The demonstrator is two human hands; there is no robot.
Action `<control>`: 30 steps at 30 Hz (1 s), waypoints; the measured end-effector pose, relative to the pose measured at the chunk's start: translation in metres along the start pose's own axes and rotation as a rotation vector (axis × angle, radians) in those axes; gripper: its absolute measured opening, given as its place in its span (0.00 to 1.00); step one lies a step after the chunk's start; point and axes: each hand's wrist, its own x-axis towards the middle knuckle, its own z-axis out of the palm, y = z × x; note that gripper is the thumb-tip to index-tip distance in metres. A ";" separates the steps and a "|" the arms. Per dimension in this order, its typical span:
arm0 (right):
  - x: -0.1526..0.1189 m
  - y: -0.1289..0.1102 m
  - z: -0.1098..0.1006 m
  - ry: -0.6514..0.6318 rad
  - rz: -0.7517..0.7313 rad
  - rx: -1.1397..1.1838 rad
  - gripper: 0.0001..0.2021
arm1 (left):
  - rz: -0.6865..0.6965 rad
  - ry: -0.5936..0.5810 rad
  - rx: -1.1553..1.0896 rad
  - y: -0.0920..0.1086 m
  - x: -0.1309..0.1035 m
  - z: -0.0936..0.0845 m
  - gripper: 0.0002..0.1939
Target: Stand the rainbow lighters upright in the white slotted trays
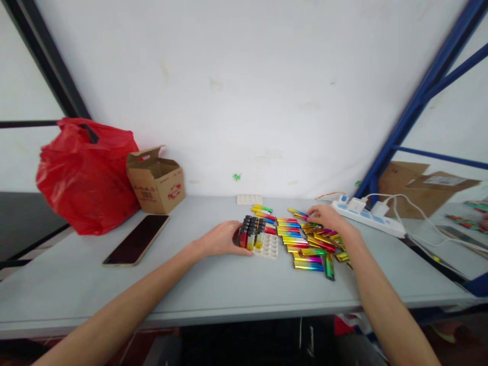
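A white tray with round-cornered holes holds several lighters upright, their black tops up, packed in its left part. My left hand curls around the left side of this block, its thumb along the tray's front edge. Loose shiny lighters in rainbow, gold and green lie to the right of the tray, part in a rough column, part heaped. At the back of the heap my right hand is closed, fingertips pinching the end of a lighter; its palm side is hidden.
A second white tray lies by the wall. On the left are a phone, an open cardboard box and a red plastic bag. A power strip with plugs and cables lies right of my right hand, near a blue metal frame.
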 end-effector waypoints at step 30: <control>-0.018 -0.122 0.030 0.084 -0.035 1.143 0.24 | 0.021 0.001 0.024 -0.005 0.001 0.005 0.35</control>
